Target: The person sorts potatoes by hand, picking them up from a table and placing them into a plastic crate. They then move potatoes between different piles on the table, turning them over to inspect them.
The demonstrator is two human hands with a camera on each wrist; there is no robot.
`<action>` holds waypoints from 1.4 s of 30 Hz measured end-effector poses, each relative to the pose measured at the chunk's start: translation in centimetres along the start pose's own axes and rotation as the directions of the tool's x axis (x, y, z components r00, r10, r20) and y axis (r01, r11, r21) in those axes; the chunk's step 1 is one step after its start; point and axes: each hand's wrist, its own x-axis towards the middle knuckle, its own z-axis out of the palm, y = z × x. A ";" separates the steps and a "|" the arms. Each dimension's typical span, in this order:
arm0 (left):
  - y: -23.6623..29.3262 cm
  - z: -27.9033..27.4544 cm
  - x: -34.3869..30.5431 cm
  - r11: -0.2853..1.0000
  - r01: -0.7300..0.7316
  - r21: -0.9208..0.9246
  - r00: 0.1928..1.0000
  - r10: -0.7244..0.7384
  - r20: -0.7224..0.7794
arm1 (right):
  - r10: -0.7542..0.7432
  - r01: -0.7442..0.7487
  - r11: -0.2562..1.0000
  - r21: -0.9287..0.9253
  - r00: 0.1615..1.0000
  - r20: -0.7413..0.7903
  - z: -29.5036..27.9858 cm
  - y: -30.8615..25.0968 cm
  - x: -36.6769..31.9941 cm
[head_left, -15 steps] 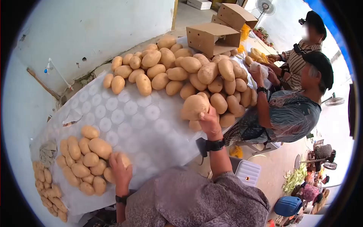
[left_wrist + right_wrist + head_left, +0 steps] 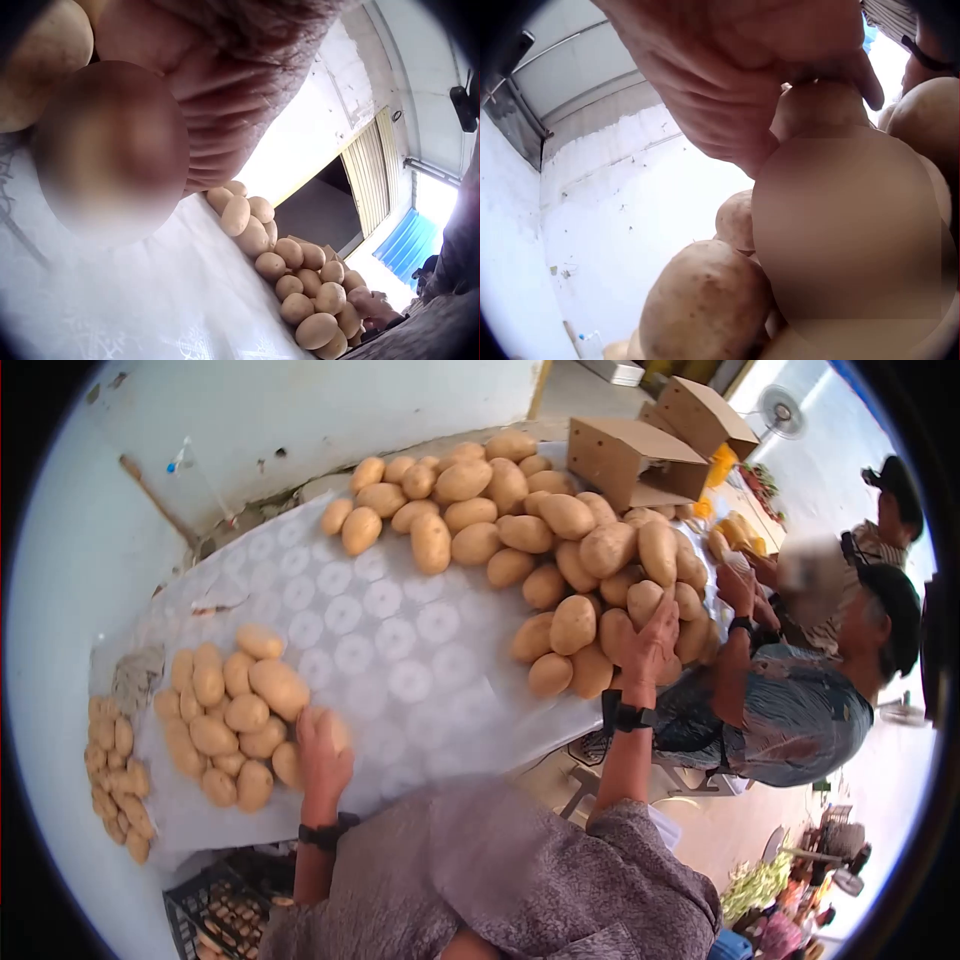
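Handling judged partway: small heap (image 2: 246, 713) gathered, large heap (image 2: 567, 517) left; potato (image 2: 341, 733) gripped by left hand (image 2: 324, 760), another potato (image 2: 645, 600) by right hand (image 2: 648, 647).

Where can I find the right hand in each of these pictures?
Head view: right hand, right of centre, at the big potato pile.
Left wrist view: right hand, small, towards the lower right.
Right wrist view: right hand, large, across the top, partly cut off by the edge.
Shared landmark: the big potato pile, next to that hand in all three.

Potato (image 2: 342, 734) partly hidden by left hand (image 2: 325, 758)
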 end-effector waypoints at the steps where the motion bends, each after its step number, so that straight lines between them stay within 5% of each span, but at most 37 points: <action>1: 0.1 0.2 -0.1 1.000 0.001 -0.003 1.000 -0.001 -0.005 | -0.034 0.032 0.999 0.027 0.994 0.100 0.2 0.6 0.0; 7: 0.5 0.6 0.6 1.000 0.010 0.007 0.999 -0.010 -0.035 | -0.166 0.168 0.986 -0.019 0.984 0.063 2.7 3.2 0.9; 10: -0.3 1.0 0.3 1.000 0.009 0.013 0.996 -0.007 -0.092 | -0.058 0.077 0.988 -0.136 0.988 0.142 2.2 2.9 1.0; 12: 0.2 0.9 -0.1 0.996 0.090 -0.025 0.993 -0.092 -0.076 | -0.162 0.170 0.983 -0.070 0.981 0.109 1.0 2.8 0.9; 16: 1.0 -0.2 -0.6 0.969 0.230 -0.090 0.972 -0.233 -0.023 | -0.052 0.057 0.996 -0.067 0.996 0.070 -1.0 0.3 1.0; 20: 0.5 0.2 -1.5 0.939 0.307 -0.154 0.951 -0.306 0.027 | -0.190 0.187 0.977 -0.101 0.982 -0.018 -1.9 -3.2 -0.4; 24: 0.3 0.3 -2.5 0.930 0.281 -0.238 0.956 -0.294 -0.020 | -0.356 0.274 0.870 0.409 0.924 0.139 -1.4 -9.4 -4.6; 30: 0.2 -0.9 -4.7 0.928 0.181 -0.326 0.973 -0.217 -0.076 | -0.599 0.193 0.721 0.665 0.655 0.459 -1.9 -18.0 -12.6; 36: -0.7 -1.6 -6.7 0.907 0.141 -0.397 0.981 -0.181 -0.065 | -0.817 0.255 0.554 0.792 0.348 0.460 -2.5 -24.0 -17.0; 42: -1.7 -1.9 -8.2 0.911 0.051 -0.409 0.989 -0.103 -0.107 | -0.871 0.256 0.486 0.836 0.219 0.439 -2.1 -28.2 -20.7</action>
